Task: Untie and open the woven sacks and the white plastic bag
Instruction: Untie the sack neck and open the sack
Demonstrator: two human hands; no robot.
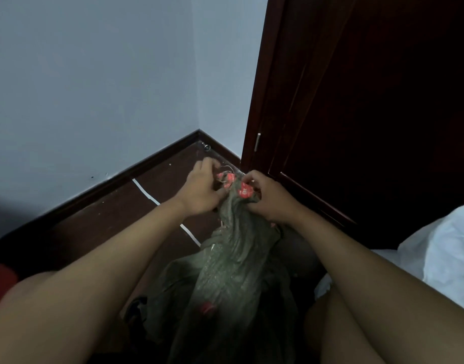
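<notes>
A grey-green woven sack (233,261) with red printed marks stands between my knees, its neck bunched up towards the room corner. My left hand (199,187) grips the left side of the gathered neck, fingers pinching at a thin pale tie string (225,170) near the red print. My right hand (267,198) pinches the right side of the same neck. A white plastic bag (446,253) lies at the right edge, apart from both hands.
A dark wooden door (370,101) stands close on the right. Pale walls meet in a corner with a dark baseboard (136,169). A white strip (146,193) lies on the dark floor left of the sack. A red object (0,282) shows at the left edge.
</notes>
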